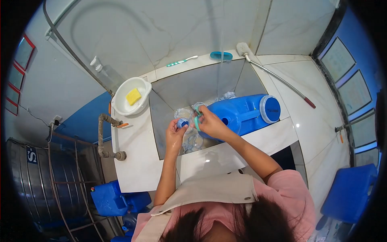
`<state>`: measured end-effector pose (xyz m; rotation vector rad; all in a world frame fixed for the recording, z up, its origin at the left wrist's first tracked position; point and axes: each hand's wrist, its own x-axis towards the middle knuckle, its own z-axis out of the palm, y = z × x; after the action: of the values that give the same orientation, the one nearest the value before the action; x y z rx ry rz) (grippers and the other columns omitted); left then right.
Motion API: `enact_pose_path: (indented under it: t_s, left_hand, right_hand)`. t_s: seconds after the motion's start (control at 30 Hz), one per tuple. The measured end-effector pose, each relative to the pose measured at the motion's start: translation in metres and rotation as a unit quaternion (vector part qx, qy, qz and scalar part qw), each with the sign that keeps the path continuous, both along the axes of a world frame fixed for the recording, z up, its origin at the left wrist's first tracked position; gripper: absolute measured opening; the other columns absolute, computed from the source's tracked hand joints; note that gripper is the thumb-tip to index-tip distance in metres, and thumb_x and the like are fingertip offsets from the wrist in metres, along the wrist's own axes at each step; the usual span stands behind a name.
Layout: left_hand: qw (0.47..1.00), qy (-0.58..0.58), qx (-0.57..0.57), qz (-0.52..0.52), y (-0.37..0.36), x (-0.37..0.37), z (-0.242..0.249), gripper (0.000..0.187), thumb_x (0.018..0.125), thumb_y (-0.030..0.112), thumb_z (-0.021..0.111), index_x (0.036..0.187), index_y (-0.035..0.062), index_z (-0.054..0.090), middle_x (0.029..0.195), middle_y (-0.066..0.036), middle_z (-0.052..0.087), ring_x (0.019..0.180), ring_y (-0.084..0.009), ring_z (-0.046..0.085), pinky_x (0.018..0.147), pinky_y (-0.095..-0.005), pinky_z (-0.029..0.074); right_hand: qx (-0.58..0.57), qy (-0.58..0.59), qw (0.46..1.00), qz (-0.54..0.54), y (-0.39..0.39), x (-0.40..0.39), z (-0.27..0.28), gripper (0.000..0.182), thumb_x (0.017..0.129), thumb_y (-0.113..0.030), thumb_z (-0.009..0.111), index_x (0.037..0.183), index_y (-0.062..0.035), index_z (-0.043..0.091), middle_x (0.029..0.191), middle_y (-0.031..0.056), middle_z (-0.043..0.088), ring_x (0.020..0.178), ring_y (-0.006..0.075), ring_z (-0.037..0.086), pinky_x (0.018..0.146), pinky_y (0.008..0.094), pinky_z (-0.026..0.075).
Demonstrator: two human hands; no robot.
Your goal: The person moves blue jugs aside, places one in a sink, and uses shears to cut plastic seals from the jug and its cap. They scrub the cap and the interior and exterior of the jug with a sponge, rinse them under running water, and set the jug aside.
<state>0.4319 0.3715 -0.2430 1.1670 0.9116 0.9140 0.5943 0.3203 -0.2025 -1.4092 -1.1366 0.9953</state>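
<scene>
My left hand (pixel 176 135) has its fingers closed around a small blue cap (pixel 184 122) with a pale rim, held over the sink (pixel 177 90). Close on its right, my right hand (pixel 212 123) grips scissors by their teal handles (pixel 196 121); the blades are too small to make out. A big blue water jug (pixel 238 111) lies on its side across the sink, beyond my right hand, its wide white-rimmed lid (pixel 270 109) facing right. Several clear plastic bottles (pixel 196 142) sit in the sink beneath and behind my hands.
At the left, a white basin (pixel 119 101) holds a yellow sponge (pixel 133 97); a pump bottle (pixel 105 72) stands behind it. Along the back ledge lie a toothbrush (pixel 182 61), a teal brush (pixel 221 55) and a long-handled scrubber (pixel 278 76). Rusty pipes (pixel 102 137) edge the counter.
</scene>
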Motion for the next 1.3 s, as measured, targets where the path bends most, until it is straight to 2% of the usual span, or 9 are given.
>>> enact_pose_path:
  t_s: [0.03, 0.13, 0.37, 0.53, 0.83, 1.03, 1.13, 1.2, 1.3]
  left_hand:
    - [1.0, 0.001, 0.0, 0.0, 0.001, 0.001, 0.002, 0.027, 0.08, -0.002, 0.061, 0.105, -0.0009, 0.054, 0.094, -0.004, 0.061, 0.085, -0.0097, 0.057, 0.078, -0.0216, 0.044]
    - [0.999, 0.023, -0.017, -0.017, -0.002, 0.0, 0.015, 0.026, 0.08, -0.002, 0.062, 0.105, -0.0008, 0.053, 0.089, -0.003, 0.06, 0.081, -0.0077, 0.056, 0.072, -0.0206, 0.044]
    - [0.997, 0.055, 0.049, -0.017, -0.003, -0.006, 0.023, 0.022, 0.079, 0.002, 0.062, 0.1, 0.0, 0.055, 0.087, -0.003, 0.059, 0.074, -0.0078, 0.051, 0.066, -0.0211, 0.041]
    - [0.97, 0.168, 0.168, 0.047, -0.006, 0.002, 0.016, 0.02, 0.079, 0.006, 0.063, 0.096, -0.0012, 0.055, 0.087, -0.004, 0.057, 0.076, -0.0089, 0.049, 0.067, -0.0231, 0.041]
    - [0.982, -0.052, 0.172, 0.047, 0.004, 0.015, 0.006, 0.019, 0.078, 0.003, 0.063, 0.094, 0.0015, 0.053, 0.086, -0.001, 0.055, 0.085, -0.01, 0.049, 0.077, -0.0237, 0.039]
    - [0.839, 0.314, 0.445, 0.011, 0.022, 0.006, 0.022, 0.027, 0.075, 0.007, 0.071, 0.097, 0.0031, 0.056, 0.087, -0.001, 0.058, 0.087, -0.0139, 0.053, 0.077, -0.0275, 0.04]
    - [0.846, 0.282, 0.451, 0.029, 0.02, 0.009, 0.028, 0.026, 0.076, 0.008, 0.07, 0.099, 0.0033, 0.057, 0.091, -0.003, 0.061, 0.092, -0.0163, 0.055, 0.08, -0.0281, 0.04]
    - [0.984, -0.075, 0.151, 0.052, 0.013, 0.015, 0.028, 0.025, 0.079, 0.009, 0.068, 0.1, 0.0022, 0.057, 0.091, -0.006, 0.062, 0.088, -0.0138, 0.055, 0.081, -0.028, 0.042]
    - [0.969, -0.247, 0.017, 0.011, 0.02, 0.009, 0.03, 0.025, 0.082, 0.009, 0.066, 0.103, 0.0021, 0.054, 0.09, -0.005, 0.061, 0.085, -0.0129, 0.056, 0.082, -0.024, 0.042]
  right_hand:
    - [0.121, -0.121, 0.985, 0.004, 0.001, -0.003, 0.0, 0.026, 0.079, -0.012, 0.065, 0.096, 0.0007, 0.051, 0.085, 0.0146, 0.06, 0.076, 0.0251, 0.059, 0.065, 0.0351, 0.046]
    - [0.103, -0.163, 0.975, 0.113, 0.004, -0.004, 0.013, 0.032, 0.076, -0.003, 0.061, 0.104, 0.0007, 0.044, 0.093, 0.02, 0.057, 0.085, 0.0347, 0.058, 0.07, 0.0411, 0.046]
    - [0.186, -0.222, 0.955, 0.06, -0.001, -0.022, 0.011, 0.025, 0.074, 0.0, 0.057, 0.096, -0.0003, 0.045, 0.088, 0.0194, 0.056, 0.083, 0.0381, 0.056, 0.068, 0.0431, 0.045]
    - [0.165, -0.166, 0.971, -0.049, 0.001, -0.033, 0.014, 0.021, 0.073, 0.002, 0.057, 0.091, -0.0004, 0.047, 0.083, 0.0182, 0.057, 0.076, 0.0374, 0.057, 0.065, 0.0426, 0.045]
    - [0.105, 0.099, 0.982, -0.123, 0.033, -0.013, -0.002, 0.025, 0.075, 0.001, 0.06, 0.098, -0.0003, 0.05, 0.085, 0.0183, 0.061, 0.076, 0.0314, 0.062, 0.066, 0.0349, 0.049]
    - [0.164, -0.117, 0.977, -0.07, 0.024, -0.014, 0.018, 0.024, 0.076, -0.003, 0.061, 0.097, 0.0002, 0.049, 0.083, 0.0186, 0.061, 0.073, 0.0309, 0.062, 0.064, 0.036, 0.048]
    - [0.11, -0.099, 0.978, -0.146, 0.054, 0.005, 0.007, 0.026, 0.076, -0.006, 0.063, 0.096, -0.0004, 0.049, 0.081, 0.0197, 0.061, 0.074, 0.0348, 0.062, 0.066, 0.0404, 0.048]
    - [0.109, -0.127, 0.968, -0.187, 0.07, 0.019, 0.002, 0.027, 0.076, -0.008, 0.064, 0.096, -0.0003, 0.049, 0.082, 0.0206, 0.062, 0.075, 0.0364, 0.062, 0.066, 0.0415, 0.048]
    - [0.07, -0.224, 0.947, -0.22, 0.082, 0.053, 0.002, 0.028, 0.075, -0.009, 0.065, 0.097, 0.0003, 0.05, 0.085, 0.0234, 0.062, 0.079, 0.0408, 0.061, 0.068, 0.0449, 0.048]
